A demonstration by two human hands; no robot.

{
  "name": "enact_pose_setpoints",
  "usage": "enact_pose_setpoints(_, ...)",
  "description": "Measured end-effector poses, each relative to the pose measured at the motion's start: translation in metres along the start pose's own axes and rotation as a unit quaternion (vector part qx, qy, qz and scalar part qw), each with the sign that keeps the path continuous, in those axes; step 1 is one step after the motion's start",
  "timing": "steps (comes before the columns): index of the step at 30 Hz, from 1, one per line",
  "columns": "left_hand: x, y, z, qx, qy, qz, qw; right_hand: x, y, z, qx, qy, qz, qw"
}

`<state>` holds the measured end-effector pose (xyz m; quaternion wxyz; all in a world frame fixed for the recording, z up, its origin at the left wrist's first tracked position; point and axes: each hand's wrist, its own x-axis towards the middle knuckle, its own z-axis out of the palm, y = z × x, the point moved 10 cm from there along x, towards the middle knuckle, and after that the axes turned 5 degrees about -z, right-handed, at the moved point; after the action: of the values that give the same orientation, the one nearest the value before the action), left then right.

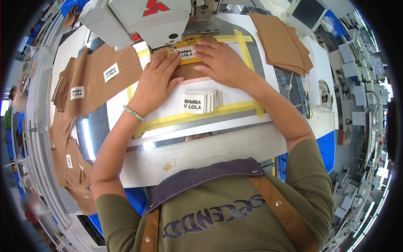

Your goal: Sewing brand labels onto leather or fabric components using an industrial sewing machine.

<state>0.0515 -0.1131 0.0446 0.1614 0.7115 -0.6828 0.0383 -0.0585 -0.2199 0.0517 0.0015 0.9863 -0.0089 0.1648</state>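
Both hands lie at a sewing machine (147, 21). My left hand (155, 84), wrist in a beaded bracelet, rests with fingers stretched out at the left of a small white label (184, 52) set in a yellow template (189, 41). My right hand (220, 63) lies fingers down on the right of that template and label, open. Beneath them is a brown piece (189, 75) on a white board (159, 119) edged with yellow tape. A stack of white labels (192, 103) sits on the board below my hands. The fingertips partly hide the label and template.
Labelled brown strips (94, 94) spread and hang along the left. A stack of brown pieces (279, 42) lies at the upper right, near a small screen (307, 14). A blue bin (325, 153) stands below the table's right side. A partly blurred person (31, 206) is at far left.
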Motion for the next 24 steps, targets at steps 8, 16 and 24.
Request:
enact_pose_setpoints(8, 0.007, 0.002, -0.010, -0.054, 0.022, 0.025, 0.998, 0.025, -0.003, 0.008, 0.036, 0.007, -0.029, 0.999)
enact_pose_setpoints(16, -0.015, -0.005, -0.033, -0.066, 0.014, -0.010, 0.998, 0.026, 0.010, 0.018, 0.159, -0.005, -0.013, 0.987)
enact_pose_setpoints(24, -0.026, -0.015, -0.050, -0.091, 0.036, -0.049, 0.994, 0.030, 0.008, 0.013, 0.129, -0.016, -0.042, 0.991)
